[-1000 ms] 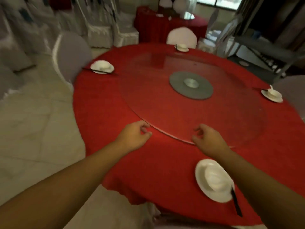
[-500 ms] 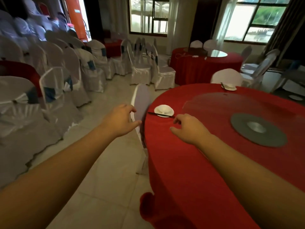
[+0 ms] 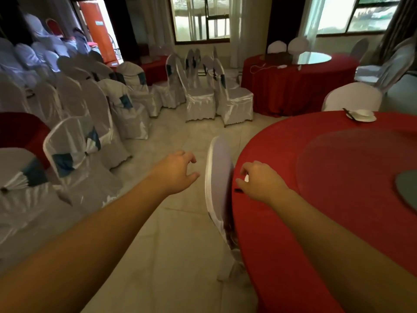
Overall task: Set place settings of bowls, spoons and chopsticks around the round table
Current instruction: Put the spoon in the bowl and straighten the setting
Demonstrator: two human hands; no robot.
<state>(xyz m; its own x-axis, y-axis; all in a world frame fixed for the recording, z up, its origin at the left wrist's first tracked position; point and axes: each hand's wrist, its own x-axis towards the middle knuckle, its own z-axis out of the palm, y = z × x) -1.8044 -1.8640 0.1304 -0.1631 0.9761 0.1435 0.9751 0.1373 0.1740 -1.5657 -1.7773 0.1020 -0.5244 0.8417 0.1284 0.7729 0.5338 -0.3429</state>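
Red round table (image 3: 293, 222), one visible place setting (image 3: 361, 115), two empty hands, left (image 3: 178, 172) and right (image 3: 261, 184), fingers loosely curled

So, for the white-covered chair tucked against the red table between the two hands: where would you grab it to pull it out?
Take the white-covered chair by the rounded top edge of its backrest, coming from the floor side where the left hand hovers. The back stands upright and edge-on to the camera, its seat side pressed against the red tablecloth, so only the top rim and outer face look free.
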